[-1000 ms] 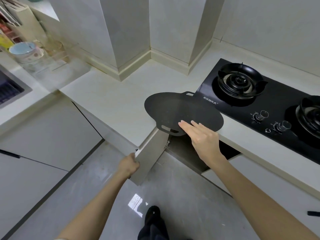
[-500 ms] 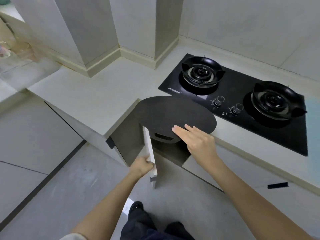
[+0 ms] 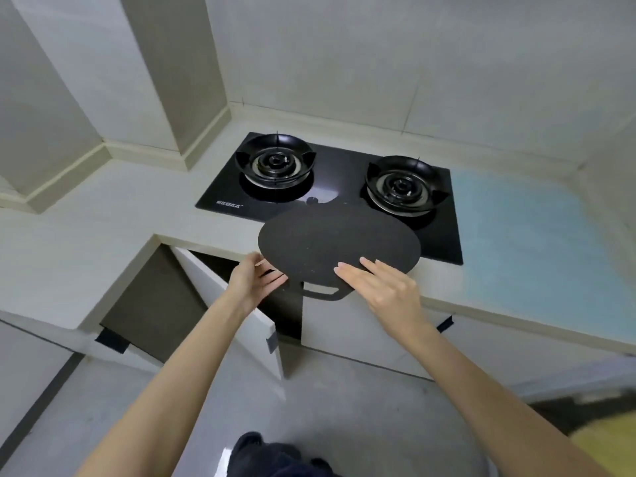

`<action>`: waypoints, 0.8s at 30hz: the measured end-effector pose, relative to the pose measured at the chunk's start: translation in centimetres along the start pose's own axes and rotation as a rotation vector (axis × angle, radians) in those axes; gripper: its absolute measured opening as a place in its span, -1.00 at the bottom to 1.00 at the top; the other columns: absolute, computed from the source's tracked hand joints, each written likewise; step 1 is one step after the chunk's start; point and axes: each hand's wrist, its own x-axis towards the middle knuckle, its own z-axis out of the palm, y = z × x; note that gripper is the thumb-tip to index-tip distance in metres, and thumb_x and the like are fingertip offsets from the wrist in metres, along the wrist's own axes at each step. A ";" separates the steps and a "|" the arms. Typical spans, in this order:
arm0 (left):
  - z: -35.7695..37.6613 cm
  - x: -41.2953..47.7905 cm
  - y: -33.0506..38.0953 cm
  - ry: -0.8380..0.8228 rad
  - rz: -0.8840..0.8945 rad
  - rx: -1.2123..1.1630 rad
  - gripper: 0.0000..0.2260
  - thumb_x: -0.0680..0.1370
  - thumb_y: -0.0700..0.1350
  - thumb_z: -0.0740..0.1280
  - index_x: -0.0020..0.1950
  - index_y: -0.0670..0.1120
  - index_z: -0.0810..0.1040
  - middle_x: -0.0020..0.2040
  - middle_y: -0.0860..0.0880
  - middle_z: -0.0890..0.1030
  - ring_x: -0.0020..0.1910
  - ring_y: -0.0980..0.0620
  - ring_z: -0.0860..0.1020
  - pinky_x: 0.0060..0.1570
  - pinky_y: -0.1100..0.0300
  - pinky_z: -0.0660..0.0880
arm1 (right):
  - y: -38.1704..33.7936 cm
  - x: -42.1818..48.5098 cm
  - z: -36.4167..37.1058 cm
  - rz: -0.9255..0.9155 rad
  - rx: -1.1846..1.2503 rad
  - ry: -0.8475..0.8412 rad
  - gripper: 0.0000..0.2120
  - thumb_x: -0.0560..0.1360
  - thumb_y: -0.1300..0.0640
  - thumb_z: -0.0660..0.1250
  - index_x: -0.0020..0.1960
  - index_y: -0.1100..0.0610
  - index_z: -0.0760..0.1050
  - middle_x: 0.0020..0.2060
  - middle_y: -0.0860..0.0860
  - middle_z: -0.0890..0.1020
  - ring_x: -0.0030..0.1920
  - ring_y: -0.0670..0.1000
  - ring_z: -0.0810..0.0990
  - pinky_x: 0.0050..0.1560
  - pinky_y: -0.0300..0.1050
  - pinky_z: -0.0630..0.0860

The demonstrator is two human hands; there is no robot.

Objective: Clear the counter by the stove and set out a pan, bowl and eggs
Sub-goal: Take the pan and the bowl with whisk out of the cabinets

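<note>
The black board [image 3: 339, 246] is covering the stove's [image 3: 344, 173] near middle; a yellow blur [image 3: 605, 442] is running off the near-right corner.
</note>
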 end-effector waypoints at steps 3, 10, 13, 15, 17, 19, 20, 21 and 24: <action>3.2 1.0 0.5 -0.163 -0.049 -0.088 -0.62 0.64 0.14 0.03 0.18 -0.08 0.48 0.13 -0.10 0.62 0.07 -0.09 0.62 -0.08 0.07 0.55 | 2.1 -0.9 -1.3 0.030 -0.044 -0.004 -0.51 0.54 0.45 0.08 0.13 0.05 0.65 0.09 -0.11 0.67 0.05 0.06 0.68 -0.01 -0.04 0.63; 12.3 3.8 0.9 -0.306 0.008 0.045 -0.82 0.58 -0.28 0.23 0.15 -0.15 0.53 0.13 -0.10 0.63 -0.01 0.03 0.64 -0.23 0.22 0.60 | 7.2 -2.2 -2.7 0.170 -0.139 -0.028 -0.40 0.54 0.48 -0.07 0.18 0.06 0.63 0.11 -0.10 0.66 0.09 0.04 0.66 0.05 -0.06 0.61; 16.6 5.8 1.2 -0.405 -0.008 0.128 -0.77 0.58 -0.31 0.21 0.21 -0.17 0.50 0.13 -0.13 0.63 0.05 -0.03 0.63 -0.17 0.17 0.61 | 10.1 -2.6 -2.9 0.210 -0.208 -0.067 -0.40 0.50 0.51 -0.04 0.23 0.07 0.59 0.17 -0.09 0.64 0.15 0.03 0.63 0.09 -0.05 0.60; 19.6 7.3 1.4 -0.459 -0.035 0.155 -0.79 0.59 -0.30 0.21 0.19 -0.17 0.51 0.12 -0.13 0.63 0.06 -0.03 0.62 -0.16 0.17 0.62 | 12.0 -2.5 -3.1 0.256 -0.258 -0.071 -0.37 0.51 0.50 -0.10 0.23 0.07 0.59 0.16 -0.09 0.64 0.14 0.03 0.64 0.09 -0.06 0.60; 23.0 9.0 1.4 -0.496 -0.076 0.170 -0.81 0.59 -0.30 0.22 0.16 -0.16 0.52 0.10 -0.12 0.64 0.03 -0.01 0.63 -0.17 0.19 0.62 | 14.4 -2.3 -3.1 0.335 -0.289 -0.042 -0.36 0.56 0.45 -0.15 0.18 0.05 0.63 0.11 -0.11 0.66 0.08 0.00 0.67 0.04 -0.09 0.62; 26.3 10.3 1.2 -0.533 -0.115 0.201 -0.81 0.59 -0.30 0.22 0.16 -0.16 0.51 0.08 -0.12 0.64 0.02 -0.01 0.64 -0.14 0.18 0.62 | 16.5 -2.4 -3.1 0.403 -0.310 -0.045 -0.39 0.48 0.49 -0.03 0.15 0.04 0.65 0.07 -0.13 0.67 0.04 -0.01 0.68 -0.04 -0.10 0.64; 27.6 10.8 0.9 -0.548 -0.135 0.216 -0.81 0.59 -0.31 0.21 0.15 -0.16 0.51 0.06 -0.12 0.65 -0.01 0.00 0.64 -0.16 0.18 0.63 | 17.4 -2.4 -3.2 0.433 -0.315 -0.062 -0.41 0.43 0.49 0.03 0.14 0.03 0.65 0.06 -0.13 0.68 0.03 -0.01 0.69 -0.05 -0.10 0.64; 29.3 11.4 0.5 -0.563 -0.160 0.236 -0.81 0.59 -0.31 0.20 0.14 -0.14 0.51 0.03 -0.10 0.66 -0.05 0.01 0.65 -0.19 0.18 0.63 | 18.5 -2.5 -3.3 0.456 -0.327 -0.070 -0.42 0.39 0.48 0.07 0.14 0.03 0.65 0.05 -0.13 0.68 0.02 0.00 0.69 -0.04 -0.10 0.64; 33.2 12.8 -0.8 -0.617 -0.193 0.312 -0.81 0.59 -0.32 0.19 0.08 -0.11 0.51 -0.02 -0.08 0.65 -0.09 0.00 0.63 -0.21 0.18 0.63 | 21.0 -3.2 -3.7 0.537 -0.370 -0.078 -0.39 0.29 0.53 0.15 0.12 0.05 0.65 0.04 -0.11 0.69 0.01 0.04 0.69 -0.04 -0.12 0.62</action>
